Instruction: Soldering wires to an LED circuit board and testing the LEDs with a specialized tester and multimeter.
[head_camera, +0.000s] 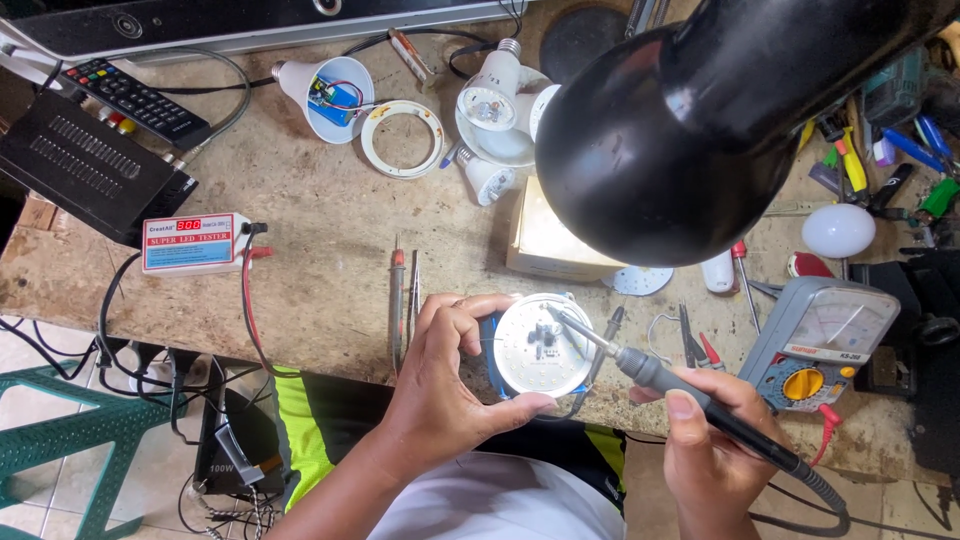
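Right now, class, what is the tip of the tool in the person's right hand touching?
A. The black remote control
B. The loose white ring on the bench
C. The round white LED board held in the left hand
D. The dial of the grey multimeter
C: the soldering iron in the right hand has its tip on the round white LED board, which the left hand grips.

Two hands: the left (440, 385) and the right (712, 440). Between the left fingers (470, 310) sits one round LED board (543, 345); in the right fingers, one soldering iron (690, 395). Beyond the fingertips: one lamp shade (690, 130), four bulb bodies (one opened (335, 95), three clustered (495, 110)), one ring (402, 138), one loose dome (838, 230). Left of the fingers: one tester (193, 243), two probes (403, 300), one remote (135, 98), one black box (85, 165). Right of them: one multimeter (822, 345).
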